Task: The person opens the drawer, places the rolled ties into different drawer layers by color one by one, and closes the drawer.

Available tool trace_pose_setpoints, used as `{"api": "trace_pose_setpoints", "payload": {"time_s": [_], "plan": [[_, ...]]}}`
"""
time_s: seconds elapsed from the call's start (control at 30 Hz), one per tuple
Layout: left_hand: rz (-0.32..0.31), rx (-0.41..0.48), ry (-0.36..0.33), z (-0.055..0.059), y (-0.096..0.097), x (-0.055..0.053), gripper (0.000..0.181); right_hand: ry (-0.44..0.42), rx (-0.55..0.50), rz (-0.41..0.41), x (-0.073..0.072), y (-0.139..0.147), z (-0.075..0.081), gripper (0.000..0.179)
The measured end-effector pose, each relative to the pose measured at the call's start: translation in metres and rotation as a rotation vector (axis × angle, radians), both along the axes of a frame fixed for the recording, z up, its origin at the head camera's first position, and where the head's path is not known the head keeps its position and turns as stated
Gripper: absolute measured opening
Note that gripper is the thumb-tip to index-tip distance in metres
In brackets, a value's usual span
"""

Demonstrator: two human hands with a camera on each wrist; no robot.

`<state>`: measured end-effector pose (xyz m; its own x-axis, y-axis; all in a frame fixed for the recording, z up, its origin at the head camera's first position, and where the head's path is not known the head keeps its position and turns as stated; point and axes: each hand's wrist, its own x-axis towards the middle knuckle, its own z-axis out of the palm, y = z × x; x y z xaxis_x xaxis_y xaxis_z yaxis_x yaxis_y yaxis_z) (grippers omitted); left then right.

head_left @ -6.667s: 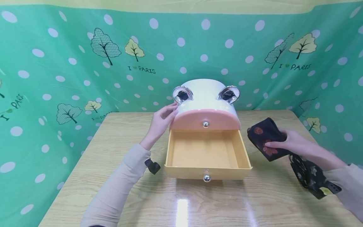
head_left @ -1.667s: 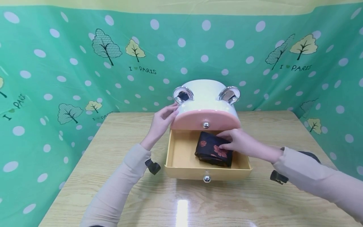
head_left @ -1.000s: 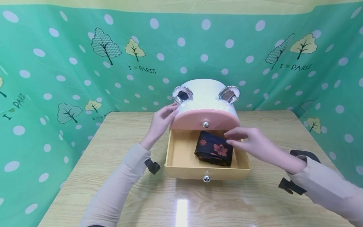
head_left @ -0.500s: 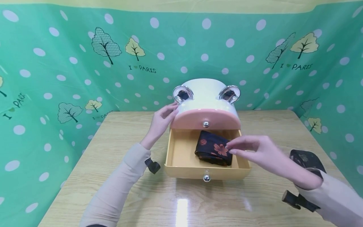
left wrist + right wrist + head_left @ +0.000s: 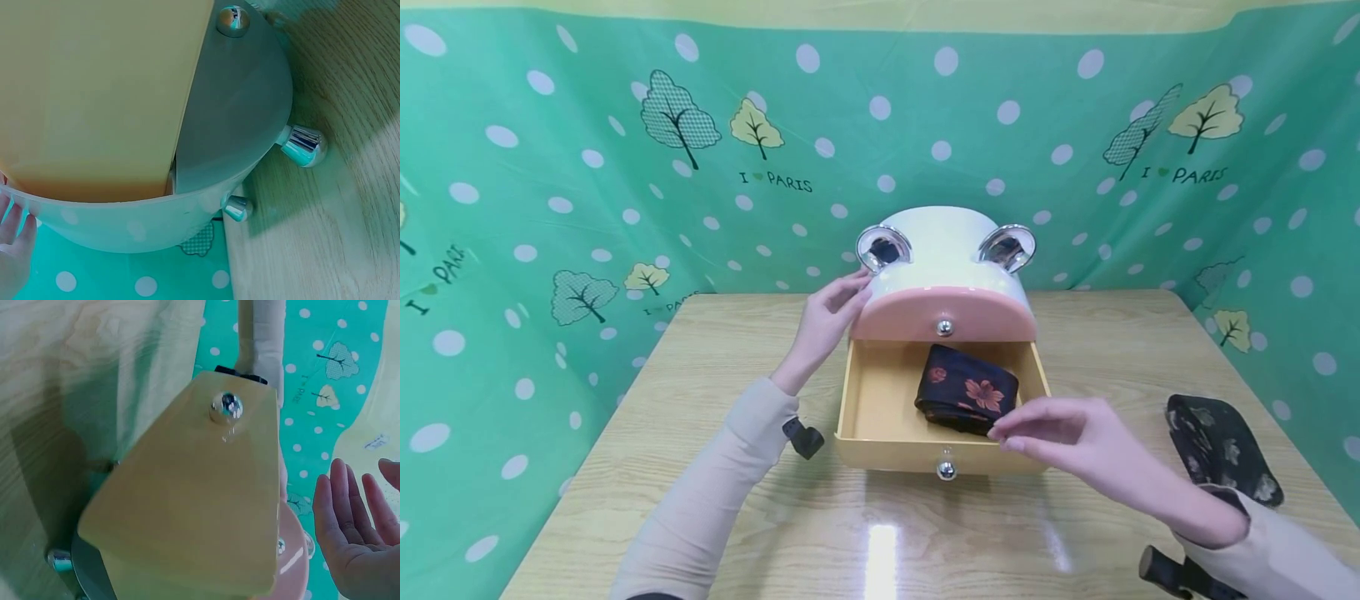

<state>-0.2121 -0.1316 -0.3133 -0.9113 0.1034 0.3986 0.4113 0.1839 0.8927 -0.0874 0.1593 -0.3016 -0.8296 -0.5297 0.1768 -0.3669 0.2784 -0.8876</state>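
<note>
Head view: folded dark red-flowered cloth (image 5: 964, 385) lies askew in the yellow plastic drawer (image 5: 887, 454); its bulk could snag if pushed inward; right grip (image 5: 1092, 442) hovers empty, fingers parted; left grip (image 5: 826, 323) loosely touches the glossy white cabinet (image 5: 943, 242)

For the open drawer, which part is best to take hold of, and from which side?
Probably its silver knob, pinched from the front with fingertips: it is round, stands out from the middle of the drawer front, and nothing covers it.
</note>
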Motion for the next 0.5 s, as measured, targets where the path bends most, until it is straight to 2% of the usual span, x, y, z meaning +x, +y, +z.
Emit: {"api": "trace_pose_setpoints", "payload": {"time_s": [0.23, 0.5], "plan": [[-0.001, 0.008, 0.002, 0.0, 0.0, -0.001, 0.028, -0.061, -0.134, 0.106, 0.006, -0.002, -0.017, 0.018], [-0.005, 0.015, 0.006, -0.001, 0.0, 0.0, 0.028, -0.085, -0.252, 0.176, 0.011, -0.008, -0.044, 0.019]]}}
